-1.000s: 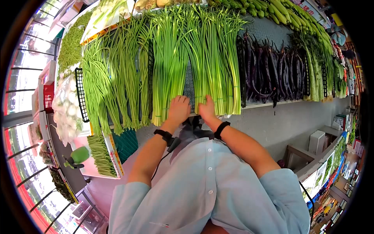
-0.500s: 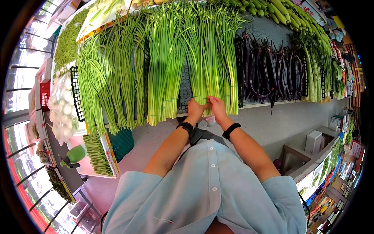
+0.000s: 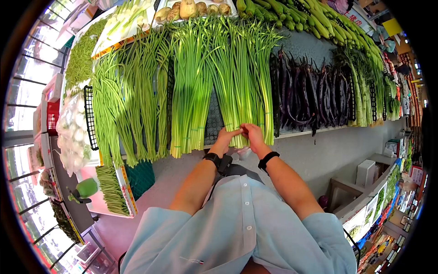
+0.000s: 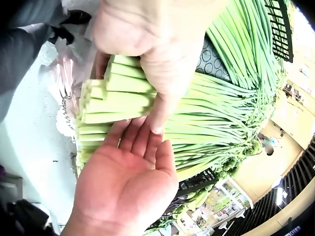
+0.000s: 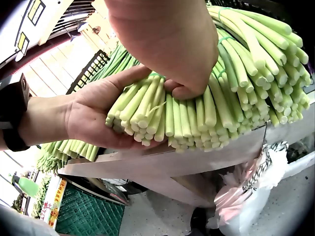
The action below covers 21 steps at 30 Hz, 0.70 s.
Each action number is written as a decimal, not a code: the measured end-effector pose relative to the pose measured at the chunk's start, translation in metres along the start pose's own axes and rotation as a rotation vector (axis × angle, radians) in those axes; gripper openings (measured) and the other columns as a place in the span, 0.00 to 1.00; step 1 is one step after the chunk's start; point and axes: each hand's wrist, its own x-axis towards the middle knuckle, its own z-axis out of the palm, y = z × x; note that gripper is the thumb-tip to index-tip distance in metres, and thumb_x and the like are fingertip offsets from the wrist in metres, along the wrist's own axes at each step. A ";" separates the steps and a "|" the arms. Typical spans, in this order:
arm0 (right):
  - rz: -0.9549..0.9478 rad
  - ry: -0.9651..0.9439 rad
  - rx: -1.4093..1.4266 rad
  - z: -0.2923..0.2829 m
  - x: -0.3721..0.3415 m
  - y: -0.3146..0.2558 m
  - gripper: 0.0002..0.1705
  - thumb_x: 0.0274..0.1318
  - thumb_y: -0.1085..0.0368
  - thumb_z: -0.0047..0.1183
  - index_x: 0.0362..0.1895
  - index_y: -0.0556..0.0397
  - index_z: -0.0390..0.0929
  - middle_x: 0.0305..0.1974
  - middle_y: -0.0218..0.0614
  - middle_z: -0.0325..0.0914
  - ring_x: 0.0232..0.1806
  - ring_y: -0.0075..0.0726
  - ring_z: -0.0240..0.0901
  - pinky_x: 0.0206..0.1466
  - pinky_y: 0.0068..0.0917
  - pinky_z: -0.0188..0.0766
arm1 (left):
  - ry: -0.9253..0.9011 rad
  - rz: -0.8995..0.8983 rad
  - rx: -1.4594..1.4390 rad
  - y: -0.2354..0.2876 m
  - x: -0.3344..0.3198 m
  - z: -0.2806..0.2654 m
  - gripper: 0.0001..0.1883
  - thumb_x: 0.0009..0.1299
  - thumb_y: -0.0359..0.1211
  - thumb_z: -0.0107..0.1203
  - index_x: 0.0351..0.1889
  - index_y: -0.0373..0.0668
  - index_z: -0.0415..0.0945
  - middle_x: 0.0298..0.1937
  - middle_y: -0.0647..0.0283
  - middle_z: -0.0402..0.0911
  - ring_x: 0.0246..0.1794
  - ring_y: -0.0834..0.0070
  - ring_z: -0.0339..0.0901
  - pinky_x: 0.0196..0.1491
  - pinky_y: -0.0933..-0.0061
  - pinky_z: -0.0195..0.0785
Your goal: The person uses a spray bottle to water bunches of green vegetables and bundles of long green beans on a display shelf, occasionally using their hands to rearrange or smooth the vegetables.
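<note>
Green stalks [image 5: 140,110] are laid at the front edge of the bench [image 5: 147,164]. Near its cut ends, one bundle is held by the left grip [image 3: 222,140]; whether anything is pinched by the right grip [image 3: 255,137] cannot be told. Ends should be kept level, with gentle pressure. On a sign [image 3: 353,19], red characters, seemingly "猪肉", are seen.
</note>
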 end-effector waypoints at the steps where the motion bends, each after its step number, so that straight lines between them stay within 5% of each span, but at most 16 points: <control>1: 0.006 -0.014 0.010 -0.002 0.001 0.001 0.15 0.68 0.60 0.45 0.44 0.58 0.79 0.41 0.36 0.81 0.41 0.29 0.76 0.46 0.26 0.71 | 0.027 0.041 0.023 -0.005 0.004 0.000 0.18 0.63 0.29 0.65 0.50 0.37 0.75 0.44 0.59 0.82 0.40 0.68 0.82 0.41 0.63 0.79; 6: 0.028 -0.042 0.041 0.001 0.004 -0.005 0.16 0.68 0.59 0.44 0.44 0.58 0.79 0.41 0.36 0.81 0.41 0.29 0.76 0.46 0.26 0.71 | 0.113 0.094 0.180 0.024 -0.022 0.000 0.15 0.62 0.26 0.64 0.46 0.35 0.77 0.39 0.57 0.83 0.36 0.66 0.83 0.38 0.62 0.79; 12: 0.123 -0.063 0.006 0.000 0.015 -0.006 0.21 0.69 0.50 0.43 0.43 0.55 0.77 0.40 0.35 0.81 0.41 0.30 0.75 0.47 0.28 0.69 | -0.167 -0.133 -0.060 0.121 -0.101 0.023 0.17 0.66 0.31 0.58 0.51 0.34 0.74 0.40 0.57 0.81 0.38 0.67 0.81 0.42 0.60 0.79; 14: 0.131 -0.066 0.052 -0.001 0.017 -0.004 0.22 0.68 0.47 0.45 0.38 0.54 0.77 0.34 0.32 0.81 0.36 0.28 0.76 0.42 0.27 0.68 | -0.224 -0.047 -0.115 0.152 -0.127 0.038 0.18 0.67 0.33 0.57 0.53 0.35 0.72 0.41 0.58 0.80 0.39 0.68 0.80 0.42 0.61 0.79; 16: 0.125 -0.108 0.048 0.003 0.015 -0.008 0.29 0.68 0.42 0.43 0.44 0.57 0.76 0.40 0.35 0.80 0.41 0.30 0.76 0.44 0.29 0.69 | -0.254 0.087 -0.158 0.179 -0.161 0.062 0.20 0.68 0.35 0.55 0.55 0.35 0.69 0.44 0.60 0.78 0.40 0.70 0.78 0.41 0.62 0.78; 18: 0.155 -0.261 0.249 0.032 -0.022 -0.053 0.39 0.66 0.33 0.37 0.53 0.59 0.73 0.51 0.42 0.77 0.51 0.37 0.74 0.52 0.35 0.70 | -0.310 0.089 -0.266 0.185 -0.187 0.069 0.20 0.68 0.35 0.54 0.55 0.35 0.69 0.44 0.60 0.78 0.39 0.69 0.79 0.41 0.62 0.79; 21: 0.095 -0.730 0.486 0.075 -0.038 -0.113 0.51 0.61 0.24 0.32 0.63 0.60 0.66 0.61 0.52 0.70 0.60 0.50 0.69 0.62 0.47 0.66 | -0.361 0.058 -0.316 0.170 -0.217 0.077 0.21 0.69 0.36 0.54 0.57 0.36 0.67 0.43 0.59 0.78 0.39 0.69 0.79 0.40 0.60 0.80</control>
